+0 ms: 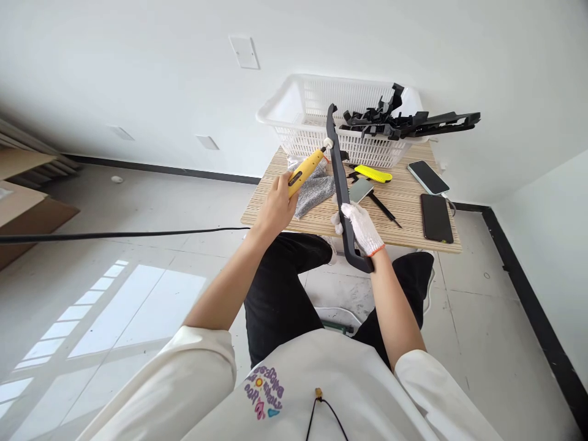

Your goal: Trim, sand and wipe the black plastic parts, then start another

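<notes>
My left hand (275,205) is bare and closed around a yellow hand tool (305,168), whose tip touches the upper part of a long black plastic strip (339,171). My right hand (361,226), in a white work glove, grips the lower part of that strip and holds it upright over the small wooden table (404,199). Both hands hover above the table's near edge, over my knees.
A white plastic basket (298,116) at the table's back holds several black plastic parts (404,122). On the table lie a grey cloth (315,193), a yellow brush (373,174), a thin black tool (384,209) and two phones (435,217). A black cable (114,234) crosses the floor at left.
</notes>
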A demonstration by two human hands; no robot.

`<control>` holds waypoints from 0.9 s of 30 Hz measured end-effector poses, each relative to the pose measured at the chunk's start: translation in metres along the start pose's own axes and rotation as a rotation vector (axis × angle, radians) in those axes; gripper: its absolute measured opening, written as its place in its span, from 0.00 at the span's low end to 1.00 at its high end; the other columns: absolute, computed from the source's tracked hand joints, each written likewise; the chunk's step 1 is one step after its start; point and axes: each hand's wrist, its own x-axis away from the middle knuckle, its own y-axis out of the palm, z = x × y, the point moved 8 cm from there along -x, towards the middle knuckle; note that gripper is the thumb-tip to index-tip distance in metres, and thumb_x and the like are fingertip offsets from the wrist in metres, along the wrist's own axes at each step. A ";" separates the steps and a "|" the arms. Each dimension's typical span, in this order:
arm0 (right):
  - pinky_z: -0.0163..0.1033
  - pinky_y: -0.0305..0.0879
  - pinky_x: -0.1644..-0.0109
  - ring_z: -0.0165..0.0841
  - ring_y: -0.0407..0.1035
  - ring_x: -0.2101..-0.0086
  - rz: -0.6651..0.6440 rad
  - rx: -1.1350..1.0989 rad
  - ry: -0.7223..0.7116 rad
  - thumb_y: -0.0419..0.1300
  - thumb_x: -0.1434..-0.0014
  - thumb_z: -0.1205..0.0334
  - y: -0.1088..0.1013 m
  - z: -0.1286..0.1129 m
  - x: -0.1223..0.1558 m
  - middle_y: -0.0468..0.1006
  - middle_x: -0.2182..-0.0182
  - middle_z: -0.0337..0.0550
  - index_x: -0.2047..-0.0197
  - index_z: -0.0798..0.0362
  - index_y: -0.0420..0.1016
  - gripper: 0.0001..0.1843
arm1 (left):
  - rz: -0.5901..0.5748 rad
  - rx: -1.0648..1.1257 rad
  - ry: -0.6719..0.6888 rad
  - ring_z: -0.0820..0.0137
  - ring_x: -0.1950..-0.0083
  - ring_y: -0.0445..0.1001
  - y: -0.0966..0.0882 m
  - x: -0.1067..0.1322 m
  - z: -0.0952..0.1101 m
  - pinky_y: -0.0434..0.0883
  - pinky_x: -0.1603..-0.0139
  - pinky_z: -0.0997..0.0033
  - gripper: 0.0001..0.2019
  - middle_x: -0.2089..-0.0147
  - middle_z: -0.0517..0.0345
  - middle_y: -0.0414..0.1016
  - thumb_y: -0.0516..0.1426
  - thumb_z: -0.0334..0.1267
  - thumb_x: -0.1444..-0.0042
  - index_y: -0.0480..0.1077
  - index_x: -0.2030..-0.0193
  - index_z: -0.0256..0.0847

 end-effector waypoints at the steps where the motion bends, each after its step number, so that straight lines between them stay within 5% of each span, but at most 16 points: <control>1: 0.32 0.59 0.77 0.28 0.69 0.78 0.003 0.002 0.000 0.58 0.37 0.50 0.000 0.000 0.000 0.77 0.73 0.37 0.46 0.51 0.74 0.21 | -0.006 -0.007 -0.002 0.47 0.36 0.74 -0.001 0.002 0.001 0.71 0.32 0.42 0.21 0.38 0.36 0.71 0.54 0.37 0.32 0.64 0.34 0.40; 19: 0.33 0.56 0.78 0.27 0.64 0.81 -0.019 -0.113 -0.027 0.60 0.37 0.50 0.002 0.001 -0.005 0.75 0.76 0.34 0.45 0.50 0.74 0.21 | -0.156 -0.172 0.002 0.48 0.42 0.78 -0.005 0.036 0.019 0.78 0.44 0.48 0.24 0.35 0.32 0.70 0.51 0.42 0.28 0.60 0.29 0.34; 27: 0.33 0.55 0.79 0.27 0.63 0.82 -0.070 -0.168 -0.005 0.63 0.37 0.37 0.013 0.010 -0.029 0.74 0.78 0.35 0.42 0.51 0.74 0.31 | -0.161 -0.213 -0.020 0.47 0.41 0.78 -0.012 0.044 0.016 0.78 0.43 0.46 0.24 0.34 0.32 0.70 0.50 0.43 0.27 0.59 0.29 0.34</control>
